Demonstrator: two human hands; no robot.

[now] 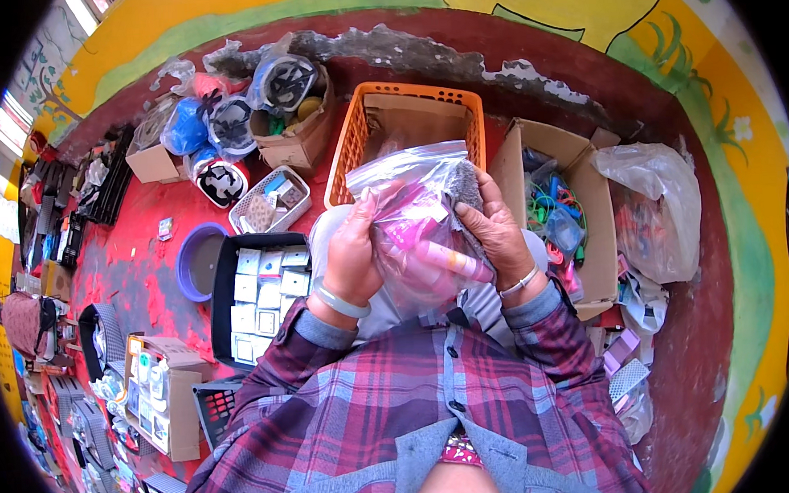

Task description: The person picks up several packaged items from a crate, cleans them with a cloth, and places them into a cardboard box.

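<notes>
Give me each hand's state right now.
Left hand: closed on the clear, crinkled plastic bag.
Right hand: closed on the fuzzy grey cloth at the bag's right side.

Left hand (355,257): I see it at 9 o'clock, holding on, thumb (365,203) pointing near 12.
Right hand (505,236): at 3 o'clock, holding on too, thumb pointing to 10.
Left arm (286,349): bent, at 8 o'clock.
Right arm (550,329): bent, at 4.

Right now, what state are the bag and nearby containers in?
Clear plastic bag: held by left hand and right hand, pink contents inside; seal unclear
Orange plastic basket: open, cardboard inside
Right-side cardboard box: open, holding coloured cords
Black tray: open, filled with white boxes
Purple basin: uncovered
White basket: open, loaded
</notes>
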